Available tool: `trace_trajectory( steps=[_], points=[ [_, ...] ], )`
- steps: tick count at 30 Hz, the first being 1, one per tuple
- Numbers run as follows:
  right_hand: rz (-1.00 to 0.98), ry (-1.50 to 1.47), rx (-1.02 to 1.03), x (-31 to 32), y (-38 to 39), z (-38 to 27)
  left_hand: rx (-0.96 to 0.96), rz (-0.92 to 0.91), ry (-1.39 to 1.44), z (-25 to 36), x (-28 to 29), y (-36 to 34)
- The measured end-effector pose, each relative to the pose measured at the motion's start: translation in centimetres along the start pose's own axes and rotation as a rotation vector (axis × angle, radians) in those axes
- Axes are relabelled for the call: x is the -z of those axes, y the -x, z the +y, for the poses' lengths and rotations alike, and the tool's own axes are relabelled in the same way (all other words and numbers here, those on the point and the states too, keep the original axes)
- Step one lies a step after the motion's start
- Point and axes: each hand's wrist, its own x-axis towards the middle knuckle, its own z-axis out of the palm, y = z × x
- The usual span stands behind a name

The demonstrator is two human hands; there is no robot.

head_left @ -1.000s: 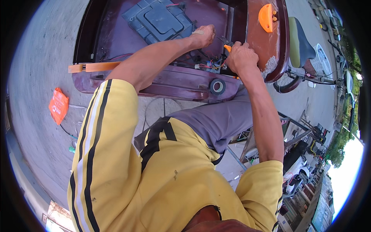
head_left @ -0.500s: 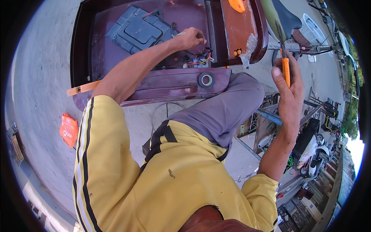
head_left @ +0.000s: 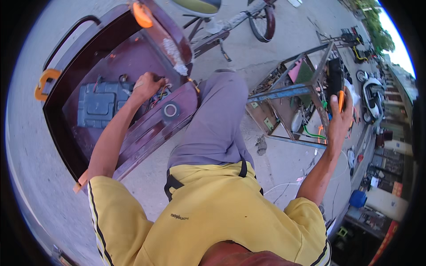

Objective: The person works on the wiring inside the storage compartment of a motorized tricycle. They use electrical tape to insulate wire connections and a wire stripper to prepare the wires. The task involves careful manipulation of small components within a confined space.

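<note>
My left hand (head_left: 145,88) reaches into a maroon open box (head_left: 126,51), its fingers curled beside a bundle of coloured wires (head_left: 165,91). The fingertips are partly hidden, so what they pinch, if anything, cannot be made out. Left of this hand, a dark grey lidded plastic case (head_left: 98,106) lies on the box floor. A roll of black tape (head_left: 170,111) rests on the near maroon rim. Out to the right, my right hand (head_left: 341,116) is closed around orange-handled pliers (head_left: 341,101), whose jaws are hard to see against the dark background.
A blue-edged metal frame cart (head_left: 284,94) full of parts stands to the right, close to my right hand. Beyond the box is a wheeled frame (head_left: 262,26) with a wrapped bar. A white scooter (head_left: 372,95) is farther right. An orange clamp-like piece (head_left: 46,84) sits on the box's left edge.
The view has turned toward the right, so the box now appears farther left and tilted. My left hand has come down to the wires. The right hand still holds the pliers, now before the cart.
</note>
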Motion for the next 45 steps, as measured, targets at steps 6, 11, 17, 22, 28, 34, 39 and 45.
trace_trajectory(
  steps=[6,11,17,22,28,34,39,45],
  points=[
    [0.286,0.491,-0.132,5.0,-3.1,8.3,0.069,0.095,-0.035,-3.2,-1.2,-0.2],
    [0.379,0.62,-0.229,11.4,-5.4,16.4,0.074,0.108,0.06,-5.6,-2.8,-2.8],
    [0.211,0.645,-0.291,11.5,-14.7,17.9,0.176,0.065,0.233,-3.1,-0.5,-0.4],
    [0.017,0.676,-0.287,11.4,-20.7,23.5,0.282,0.103,0.292,-5.4,-2.7,-2.6],
    [0.363,0.747,0.376,6.6,-16.2,13.5,0.408,0.134,0.668,-5.1,-1.5,-0.4],
    [-0.196,-0.287,0.456,-7.9,-1.0,-7.7,0.503,-0.017,0.836,-5.3,0.1,1.4],
    [-0.672,-0.49,0.616,-22.3,10.0,-15.2,0.47,-0.072,0.903,-5.2,0.2,0.7],
    [-0.847,-0.215,0.663,-35.7,13.1,-15.6,0.451,-0.054,0.899,-5.9,-0.2,-0.3]
  ],
)
